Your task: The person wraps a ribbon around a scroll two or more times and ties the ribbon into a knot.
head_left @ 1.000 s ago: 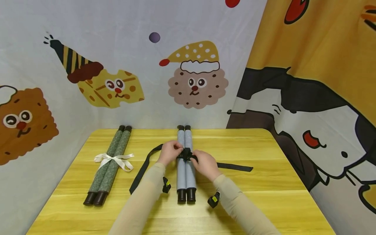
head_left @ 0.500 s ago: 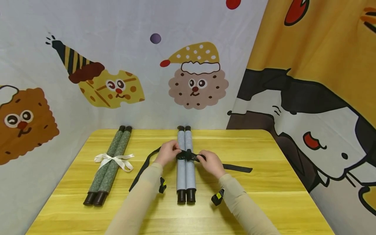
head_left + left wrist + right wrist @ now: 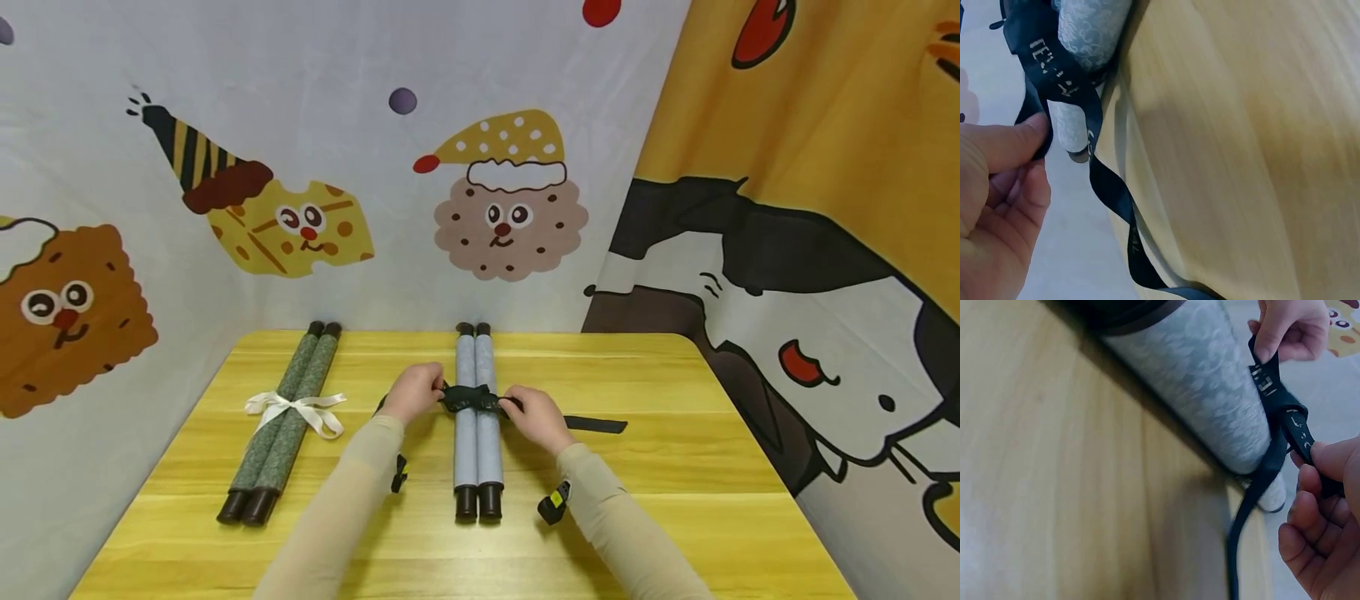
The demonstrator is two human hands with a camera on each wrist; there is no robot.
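Two pale blue-grey patterned rolls (image 3: 466,450) with dark brown end caps, looking like scrolls, lie side by side mid-table. A black ribbon (image 3: 468,397) with light lettering is knotted around them. My left hand (image 3: 412,393) pinches a looped part of the ribbon just left of the rolls; in the left wrist view, thumb and fingers grip the black ribbon (image 3: 1054,69). To the right, my right hand (image 3: 537,418) pinches another ribbon part, which the right wrist view shows as a folded loop (image 3: 1298,432). One loose ribbon tail (image 3: 596,424) lies beyond the right hand.
Left of the hands lie two green speckled rolls (image 3: 300,408) with dark caps, tied with a white ribbon bow (image 3: 288,406). The wooden table (image 3: 637,533) ends at a printed cloth backdrop (image 3: 405,217). A small black wrist device (image 3: 554,502) hangs by the right sleeve.
My hands have moved apart, the left mostly leftward and the right slightly rightward. The ribbon over the rolls has gone from bunched to stretched wider. The right tail has drawn in a little.
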